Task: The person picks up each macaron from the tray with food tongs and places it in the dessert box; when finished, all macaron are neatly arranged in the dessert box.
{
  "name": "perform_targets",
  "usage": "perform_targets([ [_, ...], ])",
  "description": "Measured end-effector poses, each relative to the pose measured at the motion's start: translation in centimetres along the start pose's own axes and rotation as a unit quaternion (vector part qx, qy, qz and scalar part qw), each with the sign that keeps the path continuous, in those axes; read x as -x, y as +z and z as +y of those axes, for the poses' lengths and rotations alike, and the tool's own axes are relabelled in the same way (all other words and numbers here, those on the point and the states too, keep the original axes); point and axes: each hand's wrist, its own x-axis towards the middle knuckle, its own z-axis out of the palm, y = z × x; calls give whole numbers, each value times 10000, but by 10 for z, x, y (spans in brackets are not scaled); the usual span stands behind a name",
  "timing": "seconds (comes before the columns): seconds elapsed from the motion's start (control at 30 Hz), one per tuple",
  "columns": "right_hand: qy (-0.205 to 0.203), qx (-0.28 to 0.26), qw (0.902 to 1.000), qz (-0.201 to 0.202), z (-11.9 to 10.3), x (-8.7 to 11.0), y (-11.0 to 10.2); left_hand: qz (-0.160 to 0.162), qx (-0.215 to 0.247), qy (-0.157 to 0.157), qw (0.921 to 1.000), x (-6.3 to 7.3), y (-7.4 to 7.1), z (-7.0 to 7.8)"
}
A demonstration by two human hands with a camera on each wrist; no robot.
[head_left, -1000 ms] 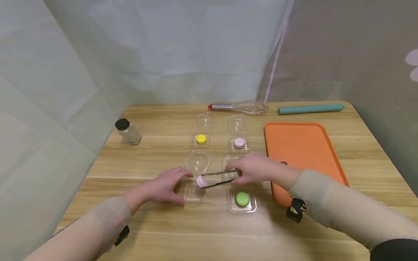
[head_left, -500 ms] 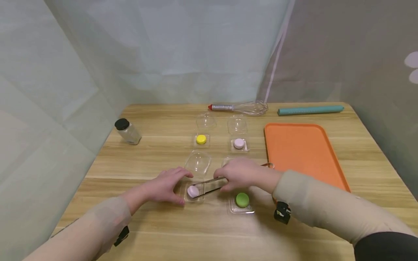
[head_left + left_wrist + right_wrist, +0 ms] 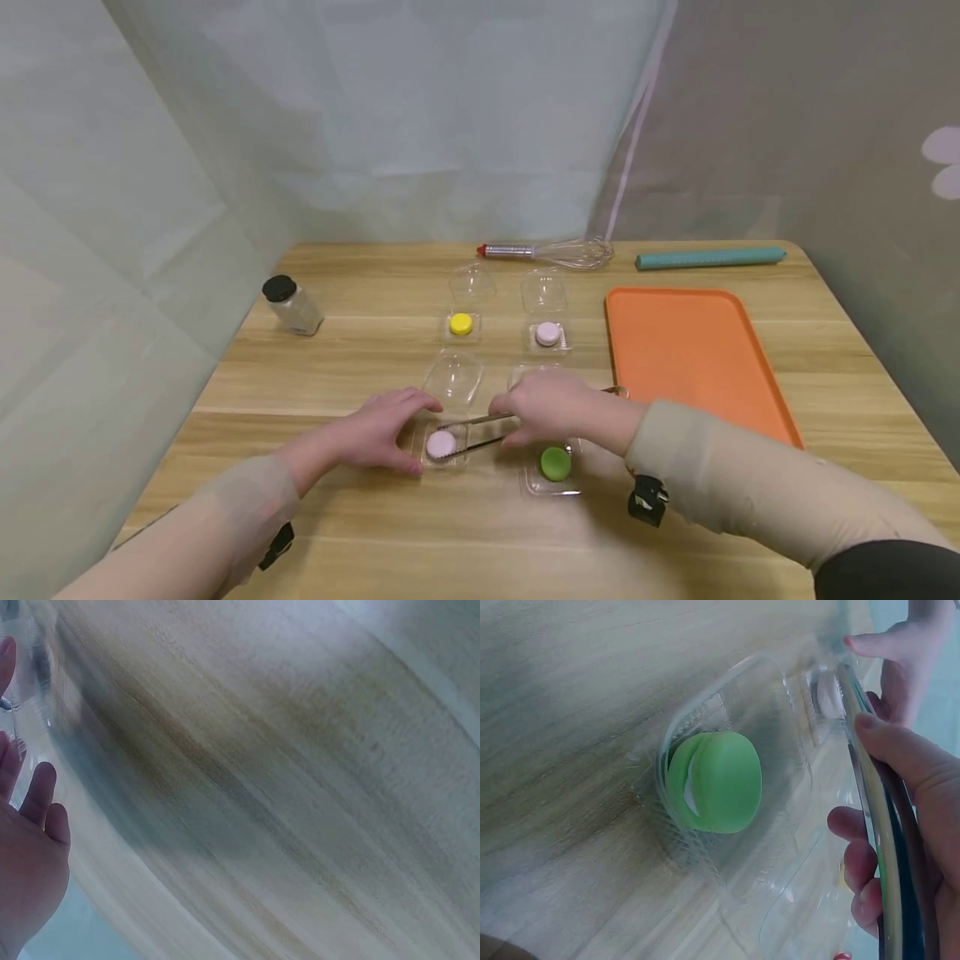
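My right hand grips metal tongs, whose tips reach left to a pale pink macaron. That macaron lies flat in the base of a clear plastic box with its lid raised behind. Whether the tips still press on it, I cannot tell. Beside this box rests my left hand, thumb and fingers spread at its left side; in the left wrist view only part of the hand shows. A green macaron sits in another clear box beneath my right forearm, large in the right wrist view.
Behind stand two more open clear boxes, one with a yellow macaron, one with a pink macaron. An orange tray lies at right. A whisk, a teal rolling pin and a black-lidded jar lie further out.
The right hand has moved left and down with the tongs, bringing the pink macaron from above the box into its base, where it now lies flat. My left hand has stayed put.
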Motion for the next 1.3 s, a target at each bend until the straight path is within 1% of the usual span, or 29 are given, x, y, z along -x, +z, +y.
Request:
perform_targets([
  [0.23, 41, -99, 9999, -44, -1, 0, 0, -37, 131, -107, 9999, 1, 2, 0],
  [0.43, -112, -477, 9987, 115, 6, 6, -2, 28, 58, -76, 10000, 1, 2, 1],
  [0.53, -144, -612, 9976, 306, 15, 14, -5, 49, -17, -62, 10000, 2, 2, 2],
  [0.6, -118, -602, 9970, 476, 23, 21, -6, 39, -64, -72, 9999, 2, 1, 3],
  [0.7, -90, -525, 9959, 727, 37, 35, -5, 41, -154, -44, 9999, 2, 1, 5],
  [0.8, -7, -602, 9935, 966, 50, 50, -6, 63, -253, 15, 9997, 2, 0, 6],
  [0.87, 183, -750, 9910, 1097, 59, 61, -9, 83, -396, 66, 9992, 2, -1, 6],
  [0.97, 616, -895, 9852, 1326, 73, 77, -15, 108, -614, 127, 9980, 2, -2, 6],
  [1.03, 922, -912, 9805, 1477, 82, 89, -19, 123, -741, 148, 9971, 2, -2, 6],
  [1.1, 1132, -886, 9761, 1632, 92, 100, -21, 128, -809, 157, 9965, 2, -2, 6],
  [1.23, 1510, -841, 9692, 1756, 106, 118, -23, 129, -924, 131, 9956, 2, -2, 5],
  [1.3, 1633, -754, 9665, 1829, 113, 125, -22, 135, -969, 128, 9951, 1, -2, 6],
])
